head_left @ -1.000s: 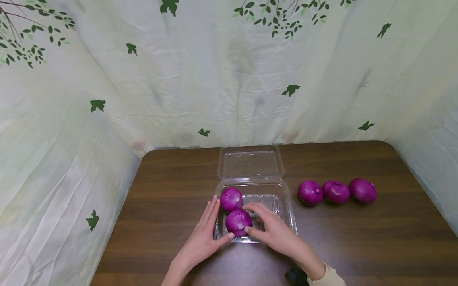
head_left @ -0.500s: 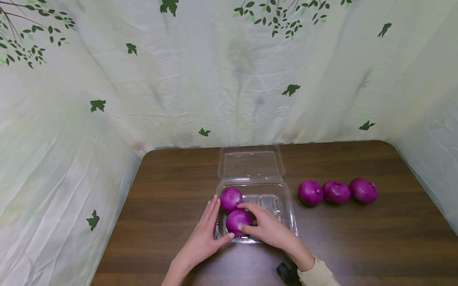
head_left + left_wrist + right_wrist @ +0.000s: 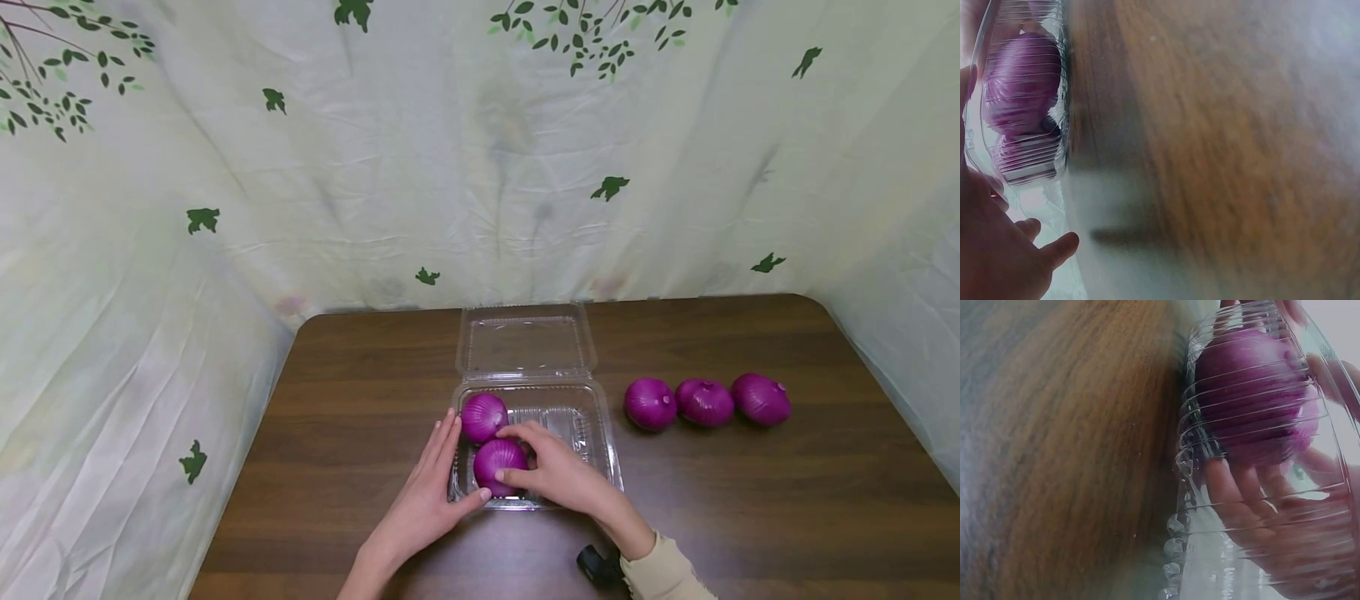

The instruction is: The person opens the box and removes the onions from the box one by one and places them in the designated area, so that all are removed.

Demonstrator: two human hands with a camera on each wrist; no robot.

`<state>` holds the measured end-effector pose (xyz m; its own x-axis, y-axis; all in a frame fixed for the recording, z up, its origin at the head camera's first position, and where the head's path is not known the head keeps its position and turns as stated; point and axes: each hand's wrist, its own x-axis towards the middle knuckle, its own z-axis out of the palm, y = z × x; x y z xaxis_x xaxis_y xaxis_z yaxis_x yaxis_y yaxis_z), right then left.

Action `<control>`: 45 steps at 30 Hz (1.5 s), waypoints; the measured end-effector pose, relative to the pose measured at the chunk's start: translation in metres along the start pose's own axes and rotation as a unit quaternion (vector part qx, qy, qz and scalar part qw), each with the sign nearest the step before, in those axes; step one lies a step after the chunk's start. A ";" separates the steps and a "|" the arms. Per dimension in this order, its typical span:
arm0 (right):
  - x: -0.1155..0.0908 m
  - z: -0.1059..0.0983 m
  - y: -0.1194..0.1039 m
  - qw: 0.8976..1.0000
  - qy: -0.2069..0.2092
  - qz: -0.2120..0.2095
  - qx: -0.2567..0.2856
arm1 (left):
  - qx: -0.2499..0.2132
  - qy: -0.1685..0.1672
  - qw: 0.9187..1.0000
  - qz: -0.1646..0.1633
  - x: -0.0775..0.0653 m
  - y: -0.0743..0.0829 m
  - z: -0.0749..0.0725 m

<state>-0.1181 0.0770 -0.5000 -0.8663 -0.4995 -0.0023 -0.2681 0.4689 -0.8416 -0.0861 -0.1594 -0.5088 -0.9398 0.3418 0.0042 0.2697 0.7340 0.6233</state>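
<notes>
In the head view a clear plastic clamshell container (image 3: 611,450) lies unfolded, its lid (image 3: 527,343) laid back. Two purple onions sit along its left side, a far onion (image 3: 483,417) and a near onion (image 3: 497,465). My right hand (image 3: 558,471) grips the near onion from its right, thumb in front, fingertips behind. Through the ribbed wall, the right wrist view shows an onion (image 3: 1247,394) above that hand's fingers. My left hand (image 3: 426,496) rests against the container's left wall, fingers straight, thumb at the near left corner. An onion (image 3: 1022,84) shows through plastic in the left wrist view.
Three more purple onions, a left one (image 3: 650,405), a middle one (image 3: 704,403) and a right one (image 3: 761,400), lie in a row right of the container. A pale leaf-patterned curtain (image 3: 450,167) encloses the brown wooden table (image 3: 360,383). A black device (image 3: 598,567) sits by the right wrist.
My right hand has shifted slightly left, its thumb and fingers closing further round the near onion. The left hand, the container and the other onions look unmoved.
</notes>
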 end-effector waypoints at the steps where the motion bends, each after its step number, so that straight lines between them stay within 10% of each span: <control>1: 0.000 0.000 0.000 1.000 -0.001 0.003 0.004 | 0.001 0.002 1.000 0.002 0.000 0.000 0.000; 21: 0.000 -0.003 0.002 0.991 -0.040 0.014 0.128 | -0.003 -0.008 1.000 -0.014 0.000 0.000 0.001; 45: -0.005 -0.007 0.000 0.979 0.048 0.016 0.199 | 0.003 -0.003 1.000 -0.013 0.000 0.000 0.001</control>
<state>-0.1168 0.0841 -0.4958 -0.9125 -0.4091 0.0021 -0.0710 0.1532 -0.9856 -0.0859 -0.1583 -0.5095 -0.9451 0.3263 -0.0154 0.2474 0.7457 0.6187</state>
